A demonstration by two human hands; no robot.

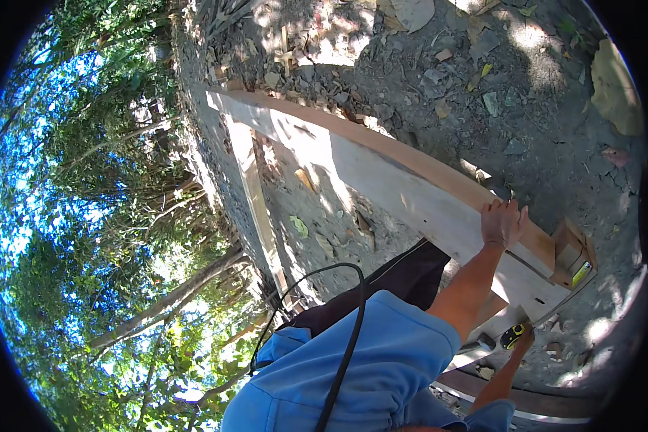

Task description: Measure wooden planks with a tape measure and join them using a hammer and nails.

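Observation:
A long pale wooden board (381,180) runs diagonally across the ground, with a short wooden block (567,245) at its near right end bearing a small yellow-green object (580,272). My left hand (504,223) grips the board's upper edge, fingers curled over it. Below the board's end, my right hand (523,338) holds a yellow-and-black tape measure (513,335); a thin strip runs from near it along the board's end, too small to make out clearly. A small dark object (486,341) lies beside the tape measure.
Another wooden plank (255,209) joins the board's far part. A black cord (349,338) loops over my blue-sleeved arm, near dark fabric (417,273). Dirt ground with leaves and stones (446,86) surrounds the boards. Trees and branches (108,216) fill the left side.

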